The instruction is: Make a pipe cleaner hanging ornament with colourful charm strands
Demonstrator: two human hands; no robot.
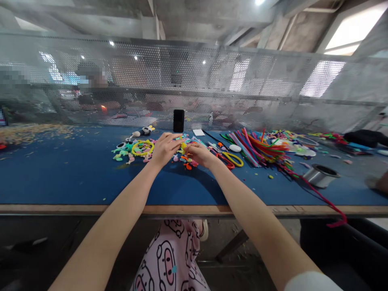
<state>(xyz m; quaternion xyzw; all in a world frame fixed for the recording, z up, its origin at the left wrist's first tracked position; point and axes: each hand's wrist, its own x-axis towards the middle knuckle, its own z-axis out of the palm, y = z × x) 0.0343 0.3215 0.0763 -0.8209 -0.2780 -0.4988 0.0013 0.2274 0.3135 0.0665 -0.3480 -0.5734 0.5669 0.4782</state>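
My left hand [165, 150] and my right hand [200, 154] meet over the table, with a small yellow fuzzy piece [183, 146] between their fingertips. It looks like twisted pipe cleaner, though its exact shape is hidden. The right fingers pinch it from the right; the left fingers close on it from the other side. Beneath and around the hands lie several small coloured fuzzy pieces [188, 165]. A yellow fuzzy ring [143, 148] rests left of my left hand. Right of my right hand are scissors with yellow handles [235, 159] and a red-handled tool [226, 161].
A bundle of coloured pipe cleaners [254, 147] lies at the right, near a white egg-shaped object [235, 148] and a metal spool [321, 176]. A black phone [178, 120] stands before the perforated metal screen [194, 81]. Another person's hand [380, 184] shows at the right edge.
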